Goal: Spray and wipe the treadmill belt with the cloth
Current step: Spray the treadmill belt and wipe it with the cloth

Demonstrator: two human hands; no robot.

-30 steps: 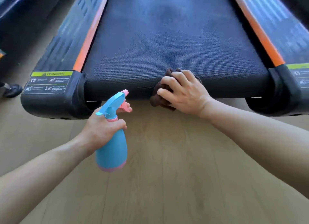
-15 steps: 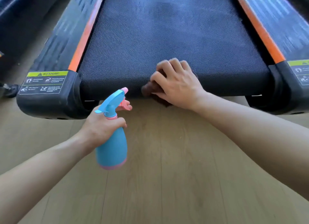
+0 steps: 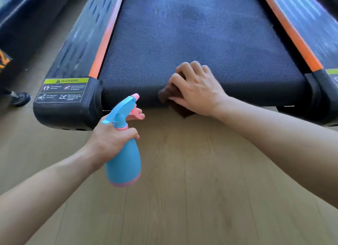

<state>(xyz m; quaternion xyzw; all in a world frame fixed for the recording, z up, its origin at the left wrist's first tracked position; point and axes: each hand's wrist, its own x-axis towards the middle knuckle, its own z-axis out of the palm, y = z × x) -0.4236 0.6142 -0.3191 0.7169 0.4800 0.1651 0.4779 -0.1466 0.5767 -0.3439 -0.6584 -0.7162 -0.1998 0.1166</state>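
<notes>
**Wiping at the belt's near edge, bottle at the ready**

Head view: the right hand (image 3: 196, 91) presses a bunched brown cloth (image 3: 181, 111) onto the near edge of the treadmill belt (image 3: 192, 34). Its fingers curl over the cloth, and one corner hangs down toward the wooden floor (image 3: 182, 190). The left hand (image 3: 111, 140) grips the blue-and-pink spray bottle (image 3: 124, 162) by the neck, a finger at the pink trigger, just near of the left end cap.

Wiping seems under way at the near end. Faint smudges farther up the belt suggest more to cover.

The left cap's yellow label (image 3: 63, 89) reads "WARNING"; its small print is unreadable.
</notes>
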